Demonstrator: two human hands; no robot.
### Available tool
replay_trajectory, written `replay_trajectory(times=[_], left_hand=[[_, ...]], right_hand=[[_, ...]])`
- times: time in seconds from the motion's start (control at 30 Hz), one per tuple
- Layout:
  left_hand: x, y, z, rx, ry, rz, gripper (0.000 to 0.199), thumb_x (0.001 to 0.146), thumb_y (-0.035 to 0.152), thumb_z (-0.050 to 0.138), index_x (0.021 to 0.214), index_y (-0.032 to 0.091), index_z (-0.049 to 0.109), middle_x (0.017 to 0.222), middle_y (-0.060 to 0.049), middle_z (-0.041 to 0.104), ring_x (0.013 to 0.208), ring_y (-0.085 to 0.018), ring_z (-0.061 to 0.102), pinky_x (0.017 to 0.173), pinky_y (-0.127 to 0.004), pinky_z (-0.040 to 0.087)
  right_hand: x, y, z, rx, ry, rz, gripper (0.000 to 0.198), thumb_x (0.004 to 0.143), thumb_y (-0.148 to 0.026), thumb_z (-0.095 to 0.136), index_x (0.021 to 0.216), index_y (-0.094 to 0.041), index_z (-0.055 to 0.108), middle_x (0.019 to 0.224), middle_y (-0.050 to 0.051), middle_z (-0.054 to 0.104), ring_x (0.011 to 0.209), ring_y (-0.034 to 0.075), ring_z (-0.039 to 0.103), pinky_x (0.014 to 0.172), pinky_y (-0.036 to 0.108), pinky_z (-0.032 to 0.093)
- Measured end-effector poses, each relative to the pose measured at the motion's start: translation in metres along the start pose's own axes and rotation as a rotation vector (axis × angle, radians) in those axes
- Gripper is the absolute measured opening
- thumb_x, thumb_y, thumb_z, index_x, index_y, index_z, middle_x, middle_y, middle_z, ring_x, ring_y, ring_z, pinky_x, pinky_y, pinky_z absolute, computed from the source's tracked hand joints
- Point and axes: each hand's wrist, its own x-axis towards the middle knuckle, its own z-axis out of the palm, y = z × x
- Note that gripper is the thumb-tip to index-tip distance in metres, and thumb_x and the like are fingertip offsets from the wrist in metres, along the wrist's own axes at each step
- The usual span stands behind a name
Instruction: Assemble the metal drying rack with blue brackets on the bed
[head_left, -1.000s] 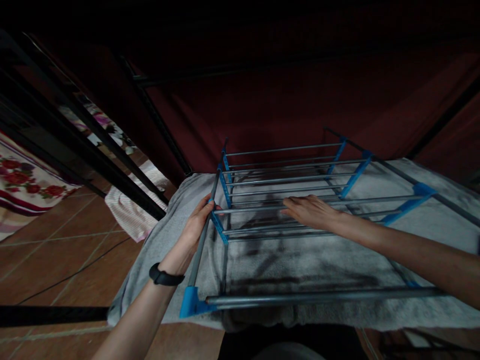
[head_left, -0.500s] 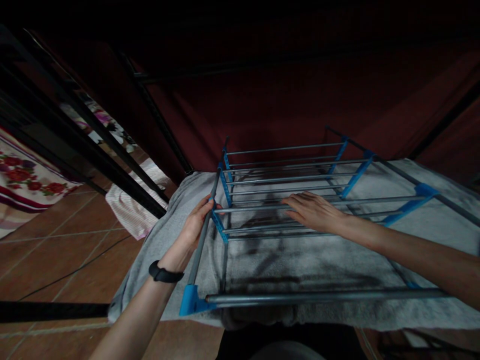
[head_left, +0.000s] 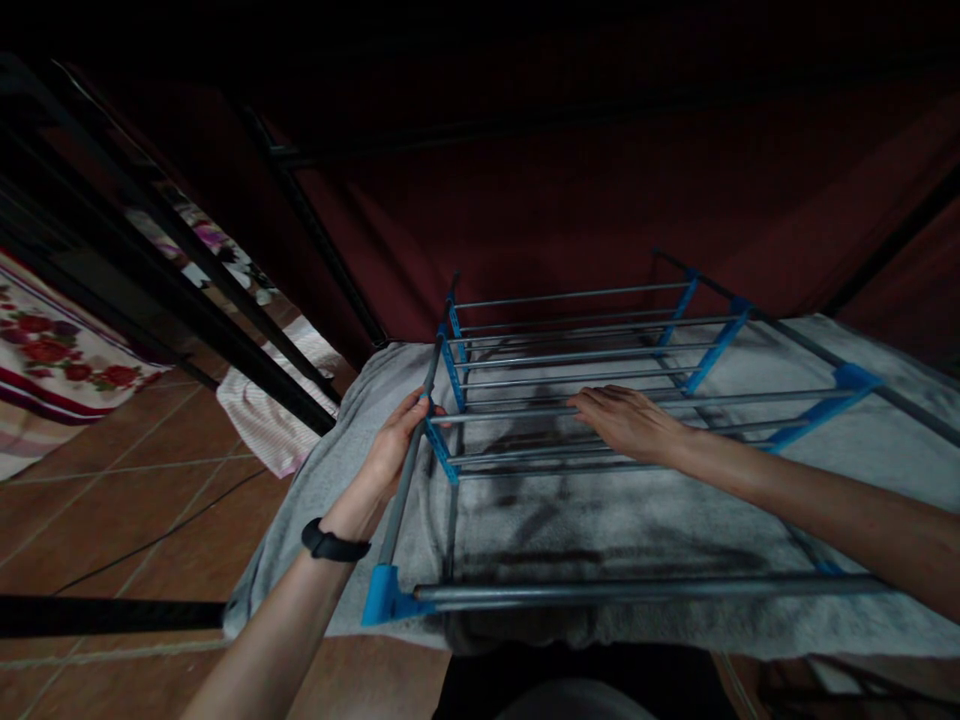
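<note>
A shoe rack [head_left: 577, 355] of grey metal tubes with blue plastic connectors lies on its side over a grey blanket. My left hand [head_left: 394, 440], a black band at its wrist, is closed around the left side tube, at the blue connector [head_left: 441, 450] there. Over a cross tube in the middle of the rack, my right hand [head_left: 622, 420] has its fingers curled and pressed together; the thumb is hidden. Nearest me, a pair of tubes [head_left: 645, 592] runs from a blue corner piece [head_left: 384, 598] towards the right.
The grey blanket [head_left: 600, 530] covers the surface under the rack. Dark red cloth [head_left: 562, 220] hangs behind it. Black metal bars [head_left: 187, 270] stand at the left, with a striped cloth [head_left: 262, 410], a flowered cloth [head_left: 67, 360] and a thin cable [head_left: 165, 535] over the tiled floor.
My right hand has shifted slightly to the right along the cross tube, its fingers more curled. My left hand keeps its place on the side tube. The camera view has moved a little.
</note>
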Motion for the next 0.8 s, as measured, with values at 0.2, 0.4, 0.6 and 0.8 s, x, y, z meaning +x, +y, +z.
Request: replay_trajectory(times=[0.2,0.4,0.6,0.8], left_hand=[[0.002,-0.002,-0.002,-0.014,-0.049,-0.008,0.040,0.080,0.036,0.074,0.116,0.021,0.068,0.085,-0.003,0.072,0.076,-0.021,0.068,0.068,-0.031,0.056],[0.002,-0.002,-0.002,-0.047,-0.072,-0.027,0.034,0.081,0.034,0.073,0.113,0.021,0.069,0.083,-0.003,0.071,0.074,-0.019,0.068,0.070,-0.031,0.056],[0.002,-0.006,-0.006,-0.064,-0.075,-0.020,0.032,0.085,0.043,0.071,0.103,0.017,0.071,0.084,-0.003,0.073,0.074,-0.017,0.067,0.069,-0.027,0.054],[0.016,-0.032,-0.023,-0.052,-0.008,-0.032,0.046,0.087,0.057,0.061,0.107,0.018,0.072,0.082,-0.005,0.074,0.081,-0.023,0.071,0.073,-0.033,0.055]], right_hand=[[-0.001,0.002,0.001,-0.020,0.037,-0.019,0.027,0.104,-0.023,0.039,0.117,-0.016,0.062,0.105,0.012,0.069,0.091,0.023,0.066,0.082,0.035,0.047],[-0.016,-0.005,0.003,-0.077,0.150,-0.222,0.041,0.099,-0.012,0.040,0.137,-0.015,0.056,0.130,0.015,0.064,0.117,0.025,0.061,0.100,0.041,0.047],[-0.028,-0.023,0.034,-0.012,0.012,-0.340,0.047,0.096,-0.012,0.045,0.143,-0.017,0.052,0.139,0.014,0.060,0.125,0.024,0.058,0.103,0.042,0.047],[-0.012,-0.027,0.063,0.083,-0.095,-0.080,0.044,0.100,-0.023,0.047,0.144,-0.014,0.048,0.137,0.016,0.059,0.120,0.029,0.060,0.100,0.044,0.049]])
